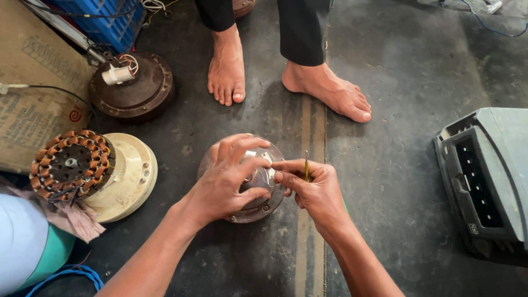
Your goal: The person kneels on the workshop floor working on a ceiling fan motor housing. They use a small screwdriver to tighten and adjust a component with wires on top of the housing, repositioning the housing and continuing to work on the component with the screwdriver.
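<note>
The left hand (228,179) lies spread over the top of a round brown fan motor housing (258,209) on the dark floor (412,181), fingers curled down on it and pressing it steady. The right hand (314,190) sits just beside it, touching the housing's right edge, thumb and forefinger pinched shut on a thin screwdriver (307,165) held nearly upright; its tip is hidden behind the fingers, so whether it sits in a screw cannot be told.

Judged step: working a fastener at the housing rim. The next move would call for the left hand to hold the housing against turning while the tool is seated square.

Count:
- Motor housings: three. One under the hands; a dark brown housing (135,88) with a white connector and coloured wires, well beyond the left hand; a cream housing (129,176) left of the left hand.
- Copper-wound stator (71,164): one, resting on the cream housing.
- Bare feet (226,69): two, another person's, beyond both hands.
- Grey plastic case (487,181): one, well right of the right hand.
- Blue crate (104,19): one, far left.
</note>
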Demonstrator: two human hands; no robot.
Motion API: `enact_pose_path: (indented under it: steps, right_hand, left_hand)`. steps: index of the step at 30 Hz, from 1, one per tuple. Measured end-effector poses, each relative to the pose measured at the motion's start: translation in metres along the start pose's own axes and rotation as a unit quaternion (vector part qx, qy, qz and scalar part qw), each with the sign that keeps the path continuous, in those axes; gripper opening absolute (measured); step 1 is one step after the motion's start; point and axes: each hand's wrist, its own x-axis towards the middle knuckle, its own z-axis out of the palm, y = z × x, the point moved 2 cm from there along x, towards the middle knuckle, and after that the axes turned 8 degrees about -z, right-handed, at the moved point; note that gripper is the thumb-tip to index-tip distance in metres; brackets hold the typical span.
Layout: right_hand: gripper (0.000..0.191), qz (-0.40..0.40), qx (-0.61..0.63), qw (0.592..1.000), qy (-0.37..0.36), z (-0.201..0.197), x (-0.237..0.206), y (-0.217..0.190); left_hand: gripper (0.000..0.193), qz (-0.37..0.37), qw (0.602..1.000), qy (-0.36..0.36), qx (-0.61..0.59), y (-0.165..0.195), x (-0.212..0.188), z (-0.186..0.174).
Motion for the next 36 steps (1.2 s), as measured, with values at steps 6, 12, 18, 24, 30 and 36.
enact_pose_path:
  steps: [6, 12, 18, 24, 30, 36]
  right_hand:
    - [0.018, -0.071, -0.064, 0.989, -0.109, 0.003, 0.003, 0.008]
    - [0.023, -0.219, -0.191, 0.935, -0.205, 0.01, 0.006, 0.006]
    - [0.027, -0.293, -0.313, 0.871, -0.24, 0.012, 0.015, -0.008]
    - [0.018, -0.327, -0.341, 0.843, -0.258, 0.017, 0.019, -0.019]
    - [0.022, -0.288, -0.333, 0.888, -0.136, 0.024, 0.014, -0.02]
    - [0.021, -0.29, -0.309, 0.902, -0.077, 0.031, 0.013, -0.018]
  left_hand:
    - [0.076, -0.037, 0.995, -0.062, -0.067, -0.018, -0.001, -0.017]
    - [0.077, -0.111, 0.961, -0.122, -0.222, -0.046, -0.008, -0.021]
    - [0.075, -0.111, 0.945, -0.132, -0.279, -0.061, -0.009, -0.011]
    - [0.074, -0.086, 0.959, -0.104, -0.251, -0.067, -0.014, -0.008]
    - [0.065, -0.135, 0.949, -0.057, -0.28, -0.073, -0.016, -0.001]
    - [0.066, -0.146, 0.95, -0.021, -0.273, -0.072, -0.018, 0.003]
